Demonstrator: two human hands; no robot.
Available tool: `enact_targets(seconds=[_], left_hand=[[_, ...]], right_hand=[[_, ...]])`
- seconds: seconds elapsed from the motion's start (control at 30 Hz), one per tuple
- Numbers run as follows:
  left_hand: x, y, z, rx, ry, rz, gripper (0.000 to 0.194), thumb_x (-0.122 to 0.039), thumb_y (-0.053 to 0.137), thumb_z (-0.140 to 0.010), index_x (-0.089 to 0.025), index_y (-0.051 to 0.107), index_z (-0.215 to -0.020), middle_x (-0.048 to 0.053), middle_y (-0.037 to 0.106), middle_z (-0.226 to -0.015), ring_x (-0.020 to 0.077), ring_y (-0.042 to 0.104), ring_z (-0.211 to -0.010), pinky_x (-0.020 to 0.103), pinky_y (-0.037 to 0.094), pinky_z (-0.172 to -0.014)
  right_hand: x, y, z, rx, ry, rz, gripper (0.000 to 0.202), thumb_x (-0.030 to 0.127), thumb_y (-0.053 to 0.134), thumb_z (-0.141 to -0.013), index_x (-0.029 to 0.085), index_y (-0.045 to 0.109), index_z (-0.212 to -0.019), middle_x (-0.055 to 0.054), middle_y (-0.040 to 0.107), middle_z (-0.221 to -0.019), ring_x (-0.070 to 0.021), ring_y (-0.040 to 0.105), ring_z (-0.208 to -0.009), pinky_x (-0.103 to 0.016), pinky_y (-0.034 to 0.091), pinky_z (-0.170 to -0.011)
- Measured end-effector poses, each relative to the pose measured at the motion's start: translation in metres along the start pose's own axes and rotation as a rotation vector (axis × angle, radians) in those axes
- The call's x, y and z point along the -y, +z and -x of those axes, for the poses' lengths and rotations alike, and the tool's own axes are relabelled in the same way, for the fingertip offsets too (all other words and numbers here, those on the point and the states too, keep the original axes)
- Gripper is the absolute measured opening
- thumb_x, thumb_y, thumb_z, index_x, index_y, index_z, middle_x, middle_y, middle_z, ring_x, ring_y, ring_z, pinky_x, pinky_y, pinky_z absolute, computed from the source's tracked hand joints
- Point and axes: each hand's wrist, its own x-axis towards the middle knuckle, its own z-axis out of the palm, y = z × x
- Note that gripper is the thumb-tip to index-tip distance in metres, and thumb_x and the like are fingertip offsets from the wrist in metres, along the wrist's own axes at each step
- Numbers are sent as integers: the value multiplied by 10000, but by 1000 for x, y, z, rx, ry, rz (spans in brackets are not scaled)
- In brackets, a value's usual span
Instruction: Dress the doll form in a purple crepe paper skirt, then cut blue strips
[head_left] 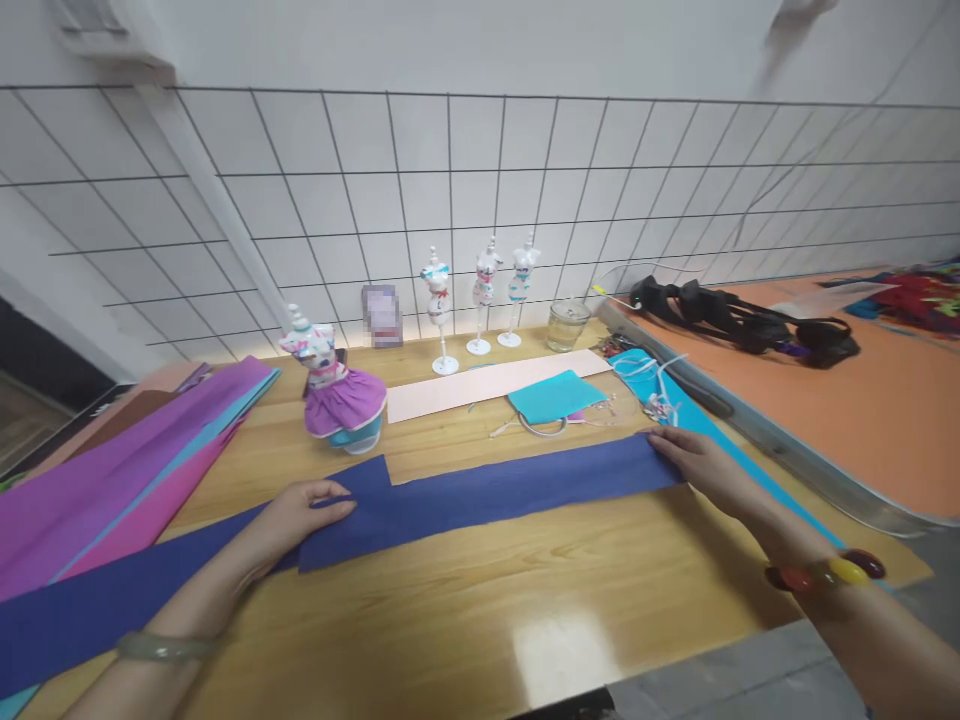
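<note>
A long navy fabric strip (510, 490) lies across the table in front of me, with one part overlapping another near my left hand. My left hand (304, 515) is closed on the cloth at that overlap, thumb and fingers drawn together. At the strip's far right end, my right hand (686, 455) pinches the corner between thumb and fingers. Just behind the strip lie a turquoise fabric piece (555, 396) and a pale pink strip (480, 384). A small dress form (322, 360) wearing a purple skirt stands beyond my left hand.
Purple, blue and pink fabrics (172, 450) lie at the left. Three small mannequins (439, 300) and a glass of water (568, 325) stand along the back by the wire grid. On the right, an orange surface (825, 430) with a metal edge holds black straps (739, 318).
</note>
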Motion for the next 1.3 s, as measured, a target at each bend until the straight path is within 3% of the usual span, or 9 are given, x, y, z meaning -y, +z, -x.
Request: enact_targets(seconds=[0.13, 0.23, 0.37, 0.57, 0.7, 0.93, 1.07, 1.3], left_hand=[[0, 9, 2, -79, -39, 224, 362, -403, 785, -567, -167, 624, -789, 15, 675, -689, 148, 606, -593, 250, 469, -588], [2, 11, 2, -149, -29, 334, 380, -354, 813, -537, -168, 608, -797, 5, 681, -681, 137, 611, -596, 241, 467, -594], [1, 14, 5, -135, -23, 428, 366, -328, 821, -529, -166, 620, -788, -7, 681, -656, 124, 604, -579, 233, 457, -588], [-5, 21, 10, -126, 22, 464, 349, -345, 815, -534, -155, 654, -779, 9, 692, -691, 143, 620, -622, 253, 467, -626], [-9, 24, 12, -119, 61, 481, 346, -395, 781, -583, -147, 663, -793, 32, 704, -735, 161, 631, -668, 277, 478, -672], [-10, 29, 13, -200, 152, 446, 367, -479, 725, -632, -155, 656, -791, 46, 723, -805, 184, 644, -717, 298, 487, -714], [-7, 30, 14, -279, 168, 426, 388, -512, 693, -656, -158, 640, -805, 33, 720, -768, 181, 636, -695, 293, 493, -697], [10, 23, 11, -452, 270, 92, 467, -575, 600, -711, -150, 624, -905, 63, 699, -912, 224, 619, -859, 294, 482, -753]], right_hand=[[-8, -1, -4, -101, 16, 92, 469, 559, 477, -759, 160, 604, -970, -69, 649, -792, -209, 569, -659, -283, 426, -565], [-19, -4, -8, -183, -49, 174, 416, 547, 479, -731, 204, 607, -930, -72, 678, -872, -259, 612, -774, -317, 450, -667], [-29, -10, -12, -207, -56, 236, 406, 555, 457, -702, 230, 595, -902, -80, 686, -922, -298, 626, -867, -364, 440, -775], [-32, -20, -12, -250, -40, 277, 439, 575, 453, -637, 243, 612, -875, -83, 697, -918, -338, 630, -903, -401, 448, -795], [-40, -22, -13, -241, -66, 284, 344, 534, 467, -677, 273, 593, -861, -115, 687, -968, -334, 621, -935, -414, 431, -819], [-34, -16, -7, -268, -126, 304, 237, 453, 437, -761, 286, 560, -875, -143, 674, -987, -334, 600, -973, -406, 428, -813], [-23, -11, -4, -209, -104, 335, 274, 460, 418, -794, 247, 549, -907, -140, 675, -981, -332, 610, -946, -368, 439, -753], [-17, -3, -1, -204, -71, 414, 355, 481, 362, -840, 201, 539, -966, -131, 679, -920, -293, 634, -845, -322, 438, -684]])
